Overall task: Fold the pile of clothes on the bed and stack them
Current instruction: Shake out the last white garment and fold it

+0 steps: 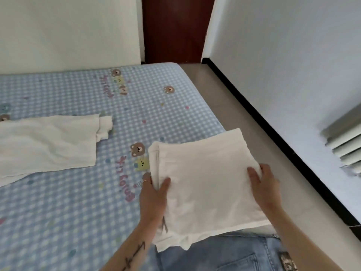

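The scene was bright and evenly lit by soft, diffuse light, with no hard shadows on the bed (78, 192). The folded white cloth (205, 182) at lower centre was nearly overexposed, its creases washed out. The whole frame looked soft and compressed. Wide-angle distortion bent the black skirting (273, 137) at right.

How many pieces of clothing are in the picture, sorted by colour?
White: 2, the folded white garment held by the left hand and right hand, and the white garment lying flat on the bed.
Blue denim: 1, jeans.
Total: 3
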